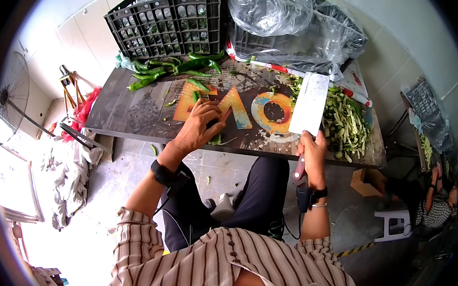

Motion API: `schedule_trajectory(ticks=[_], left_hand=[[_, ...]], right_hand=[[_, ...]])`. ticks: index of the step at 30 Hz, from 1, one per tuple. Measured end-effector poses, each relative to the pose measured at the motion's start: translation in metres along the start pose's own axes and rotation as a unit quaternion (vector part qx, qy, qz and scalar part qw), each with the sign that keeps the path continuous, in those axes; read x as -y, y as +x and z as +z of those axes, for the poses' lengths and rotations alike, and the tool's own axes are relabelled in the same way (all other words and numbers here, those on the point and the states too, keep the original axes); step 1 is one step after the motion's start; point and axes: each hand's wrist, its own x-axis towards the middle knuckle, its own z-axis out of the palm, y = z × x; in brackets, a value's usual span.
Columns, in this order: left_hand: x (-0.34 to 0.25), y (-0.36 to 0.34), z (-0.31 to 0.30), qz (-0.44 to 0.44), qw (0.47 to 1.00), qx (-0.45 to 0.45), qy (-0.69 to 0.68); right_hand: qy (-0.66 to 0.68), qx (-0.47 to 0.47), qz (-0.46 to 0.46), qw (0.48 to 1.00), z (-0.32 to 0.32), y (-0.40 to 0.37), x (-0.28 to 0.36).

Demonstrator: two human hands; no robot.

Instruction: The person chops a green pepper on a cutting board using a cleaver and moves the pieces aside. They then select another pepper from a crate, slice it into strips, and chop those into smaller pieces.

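Preparation of green peppers at a low table, viewed from the worker's head. The right hand was wrapped firmly around the reddish-brown handle of a broad, rectangular, pale metal cleaver, whose blade pointed away from the body and overlapped, in this view, the left edge of a heap of finely cut green pepper pieces; whether the blade touched the tabletop could not be told. The left hand lay palm down with curled fingers near the table's front edge, at a short length of glossy green pepper that showed just beyond the fingertips; how tightly the fingers closed on it could not be determined. Long, whole green peppers lay at the far left of the dark, worn wooden table, in front of a black plastic lattice crate of clear bottles. Large orange, yellow and blue letters marked the middle of the surface. Crumpled transparent plastic sheeting stood behind, at centre and right. At the far right, another person in a checked garment sat near a white plastic stool.
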Motion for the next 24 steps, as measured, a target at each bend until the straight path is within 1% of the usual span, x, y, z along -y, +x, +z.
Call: schedule_trajectory(ticks=[1,2,4,5,7,8,10,11,12,14,16,18,24], left_hand=[[0.001,0.0,-0.002,0.001,1.0,0.027,0.004],[0.003,-0.001,-0.001,0.001,1.0,0.027,0.005],[0.005,-0.002,0.0,0.027,0.998,-0.001,-0.058],[0.006,-0.003,0.0,0.027,0.998,0.0,-0.056],[-0.006,-0.004,-0.011,0.029,0.999,-0.036,0.008],[-0.01,-0.005,-0.014,0.03,0.999,-0.034,0.008],[-0.016,-0.011,-0.019,-0.062,0.994,-0.071,0.061],[-0.017,-0.015,-0.021,-0.07,0.988,-0.089,0.107],[-0.016,-0.019,-0.022,-0.07,0.988,-0.088,0.108],[-0.011,-0.027,-0.024,-0.136,0.981,-0.095,0.102],[-0.003,-0.033,-0.025,-0.132,0.98,-0.098,0.11],[0.001,-0.035,-0.027,-0.135,0.982,-0.077,0.108],[0.0,-0.03,-0.025,-0.139,0.98,-0.096,0.109]], right_hand=[[0.0,0.0,0.0,1.0,0.0,0.0,0.001],[0.007,-0.002,0.003,1.0,0.001,-0.001,0.002],[0.017,-0.004,0.008,1.0,0.002,-0.002,0.002],[0.019,-0.002,0.01,1.0,0.002,-0.002,0.001],[0.024,-0.002,0.012,1.0,0.001,-0.001,0.0],[0.025,0.0,0.013,1.0,0.0,-0.001,-0.002],[0.027,0.0,0.016,1.0,-0.001,-0.001,-0.003],[0.022,0.0,0.015,1.0,-0.001,-0.001,-0.004],[0.018,0.0,0.014,1.0,0.0,-0.001,-0.003],[0.017,-0.002,0.019,1.0,0.002,-0.003,0.001],[0.015,-0.003,0.022,1.0,0.003,-0.003,0.003],[0.014,-0.001,0.023,1.0,0.003,-0.003,0.003],[0.014,-0.01,0.021,1.0,0.004,-0.004,0.004]])
